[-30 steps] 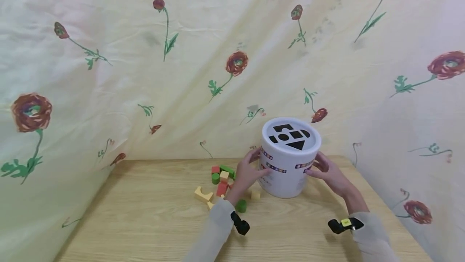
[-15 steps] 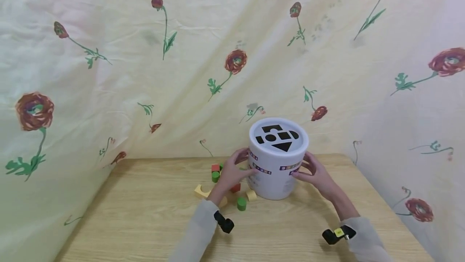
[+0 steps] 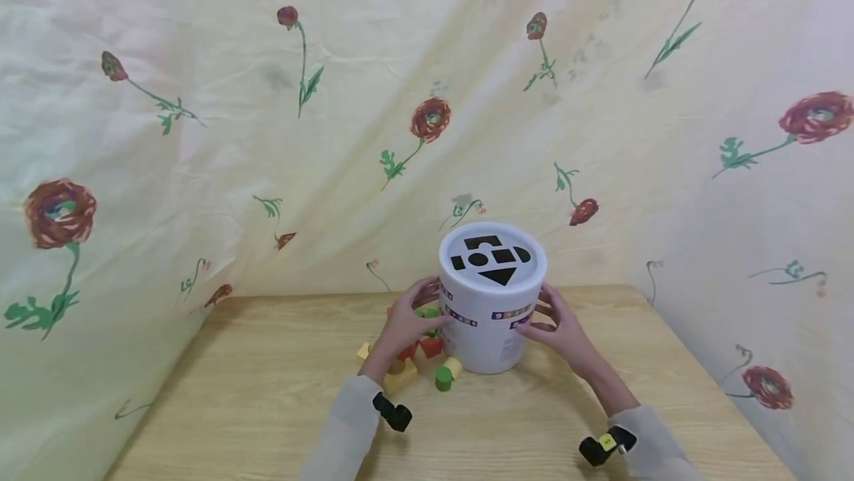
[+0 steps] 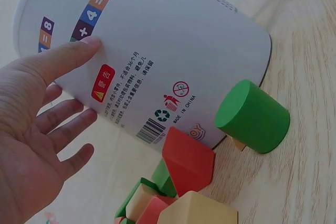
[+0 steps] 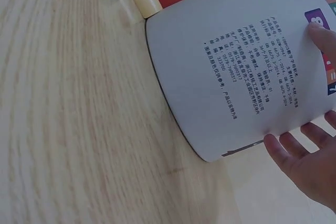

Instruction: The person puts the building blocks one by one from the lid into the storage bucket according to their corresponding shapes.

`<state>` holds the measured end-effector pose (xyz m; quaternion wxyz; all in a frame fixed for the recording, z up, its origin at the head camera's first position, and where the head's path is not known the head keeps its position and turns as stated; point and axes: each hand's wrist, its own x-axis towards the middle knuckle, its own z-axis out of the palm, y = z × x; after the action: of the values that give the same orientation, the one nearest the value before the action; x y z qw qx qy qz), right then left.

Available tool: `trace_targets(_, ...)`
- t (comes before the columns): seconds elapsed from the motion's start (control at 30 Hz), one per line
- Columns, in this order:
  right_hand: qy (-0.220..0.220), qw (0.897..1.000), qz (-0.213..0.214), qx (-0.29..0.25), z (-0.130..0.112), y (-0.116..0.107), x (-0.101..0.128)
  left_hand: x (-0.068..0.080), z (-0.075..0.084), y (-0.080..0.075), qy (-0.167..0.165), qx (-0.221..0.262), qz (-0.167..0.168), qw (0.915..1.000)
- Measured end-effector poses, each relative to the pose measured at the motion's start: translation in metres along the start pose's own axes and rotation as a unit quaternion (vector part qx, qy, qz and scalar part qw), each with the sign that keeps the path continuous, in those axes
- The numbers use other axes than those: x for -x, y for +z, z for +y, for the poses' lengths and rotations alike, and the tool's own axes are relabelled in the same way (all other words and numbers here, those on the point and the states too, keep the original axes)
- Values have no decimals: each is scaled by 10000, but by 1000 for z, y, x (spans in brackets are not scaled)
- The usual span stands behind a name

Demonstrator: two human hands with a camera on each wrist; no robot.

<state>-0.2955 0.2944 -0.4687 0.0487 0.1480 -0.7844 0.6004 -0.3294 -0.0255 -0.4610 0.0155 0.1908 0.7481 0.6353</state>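
A white shape-sorter bucket (image 3: 490, 336) stands upright on the wooden table, its lid (image 3: 527, 272) cut with black shaped holes. My left hand (image 3: 407, 322) holds its left side, the thumb on a printed number strip and the other fingers round towards the back. On the opposite side my right hand (image 3: 563, 325) grips the wall the same way, thumb in front. Close by the bucket's base lie toy blocks: a green cylinder (image 4: 253, 116), a red block (image 4: 189, 161), and a pale cylinder (image 5: 147, 1). The left forearm and hand partly hide the pile in the head view.
A light wooden table (image 3: 253, 392) carries everything, with a flowered cloth (image 3: 360, 133) hanging behind and at the sides. More blocks, such as a yellow one (image 3: 402, 377), lie left of the bucket. Each wrist wears a black camera (image 3: 394, 413).
Both hands have moved the bucket leftwards across the table, up against the blocks. The pale cylinder and the red blocks by its base have shifted; the left hand now covers more of the pile.
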Motion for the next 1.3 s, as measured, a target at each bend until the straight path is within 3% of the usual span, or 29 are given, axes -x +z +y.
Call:
trace_targets(0.23, 41, 9999, 56, 76, 1, 6, 3, 4, -2, -2, -89, 39, -6, 10000)
trace_targets(0.53, -92, 9995, -40, 286, -4, 8, 5, 8, -3, -4, 51, 79, -129, 9999)
trace_targets(0.73, -137, 9969, -106, 764, -20, 1, 3, 10, -3, -3, 85, -76, -49, 9999)
trace_targets(0.87, -439, 9942, 3, 977, -39, -9, -3, 10, -4, -1, 117, -310, -11, 9994)
trace_targets(1.1, -672, 9819, 37, 1768, -74, -28, -23, 6, 4, -6, 32, -832, -67, 9965)
trace_targets(1.3, -645, 9664, -312, 2471, -89, -34, -33, 11, 5, -18, 49, -1443, -102, 9895)
